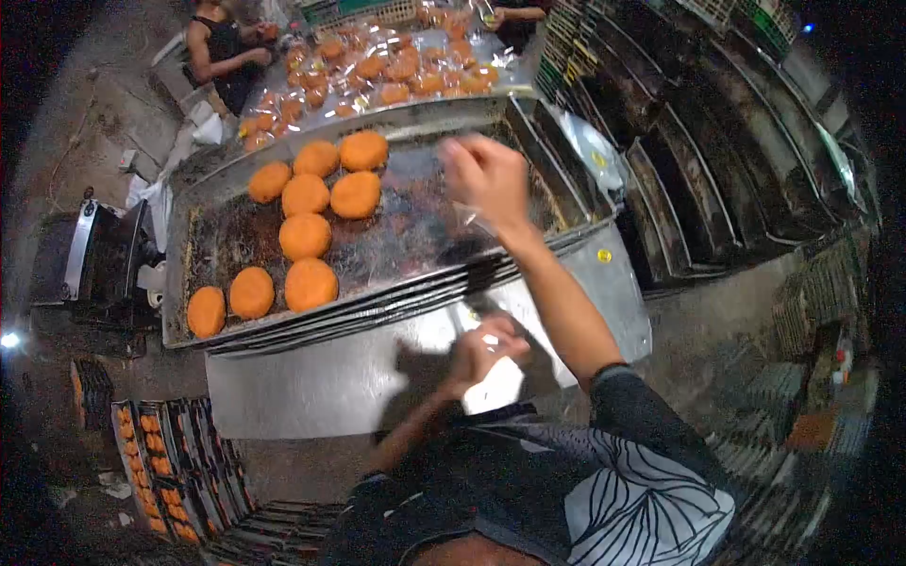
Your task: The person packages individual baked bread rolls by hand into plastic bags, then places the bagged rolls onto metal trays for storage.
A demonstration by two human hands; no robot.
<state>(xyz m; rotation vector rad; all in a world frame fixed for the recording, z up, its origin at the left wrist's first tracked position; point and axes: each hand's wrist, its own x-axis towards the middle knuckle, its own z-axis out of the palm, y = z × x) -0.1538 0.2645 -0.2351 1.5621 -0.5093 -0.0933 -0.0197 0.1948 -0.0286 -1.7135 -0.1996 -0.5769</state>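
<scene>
My right hand (pixel 491 184), blurred by motion, is raised over the right part of a dark metal tray (pixel 406 241). Its fingers are curled, and a small clear, shiny scrap shows under them. Nearer my body, my left hand (pixel 486 354) is closed above the steel table (pixel 302 391); something shiny that I cannot make out shows at its fingers. Several round orange-brown buns lie in the tray's left half, among them a bun (pixel 356 194) left of my right hand and another bun (pixel 311 284) near the front edge.
Beyond the tray, many buns in clear wrapping (pixel 401 66) cover a surface. One person (pixel 222 47) sits at its left; another person's arm (pixel 519 14) shows at its right. Stacked dark trays (pixel 708 179) stand right. A rack with buns (pixel 156 462) is lower left.
</scene>
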